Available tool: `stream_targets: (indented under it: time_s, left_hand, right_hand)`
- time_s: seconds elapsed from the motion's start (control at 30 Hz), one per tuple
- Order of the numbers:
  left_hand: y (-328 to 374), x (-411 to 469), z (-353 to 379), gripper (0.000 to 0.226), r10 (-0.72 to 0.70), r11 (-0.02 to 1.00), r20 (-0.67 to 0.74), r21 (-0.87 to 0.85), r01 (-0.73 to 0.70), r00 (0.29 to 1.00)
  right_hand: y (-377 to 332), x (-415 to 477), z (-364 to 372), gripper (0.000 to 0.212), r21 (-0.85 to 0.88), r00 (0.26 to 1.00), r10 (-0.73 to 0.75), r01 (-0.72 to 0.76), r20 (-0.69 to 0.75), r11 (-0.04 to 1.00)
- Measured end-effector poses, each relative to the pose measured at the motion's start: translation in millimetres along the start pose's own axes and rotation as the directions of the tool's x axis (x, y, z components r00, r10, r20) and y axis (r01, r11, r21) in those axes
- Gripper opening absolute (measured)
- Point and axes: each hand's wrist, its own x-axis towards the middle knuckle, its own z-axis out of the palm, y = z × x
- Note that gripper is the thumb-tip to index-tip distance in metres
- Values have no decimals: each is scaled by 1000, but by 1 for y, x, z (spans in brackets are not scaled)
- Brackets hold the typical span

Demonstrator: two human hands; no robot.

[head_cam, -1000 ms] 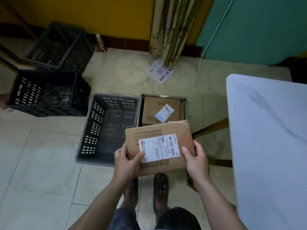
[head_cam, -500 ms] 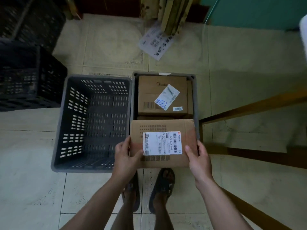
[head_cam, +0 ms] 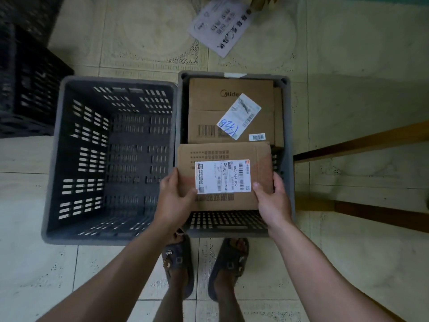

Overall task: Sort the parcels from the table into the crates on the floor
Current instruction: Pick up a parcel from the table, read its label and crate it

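A flat brown cardboard parcel [head_cam: 232,152] with a white shipping label sits between my hands, over the near half of the right grey crate [head_cam: 289,126]. My left hand [head_cam: 174,198] grips its left edge, thumb on top by the label. My right hand [head_cam: 271,198] grips its right edge, thumb on top. A larger brown box [head_cam: 209,108] with a tilted white label lies in the far half of that crate. To the left stands a second grey crate [head_cam: 53,159] with nothing visible in it.
Black crates [head_cam: 25,89] stand at the far left. A white printed sheet [head_cam: 220,26] lies on the tiled floor beyond the crates. Wooden table legs and rails [head_cam: 359,145] run along the right. My sandalled feet [head_cam: 204,266] are just behind the crates.
The view has tilted down and drawn closer to the floor. Both hands have carried the parcel lower and forward, over the right crate's near half, beside the larger box.
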Motion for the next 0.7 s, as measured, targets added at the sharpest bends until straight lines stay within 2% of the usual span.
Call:
stream_targets:
  time_s: [0.23, 0.7]
  left_hand:
    - [0, 25, 3, 73, -38, 999, 28, 1, 38, 999]
    - [5, 23, 12, 80, -44, 996, 63, 76, 39, 997]
  right_hand:
    - [2, 23, 14, 72, -21, 999, 28, -27, 43, 999]
    - [3, 38, 16, 76, -122, 995, 88, -82, 42, 989]
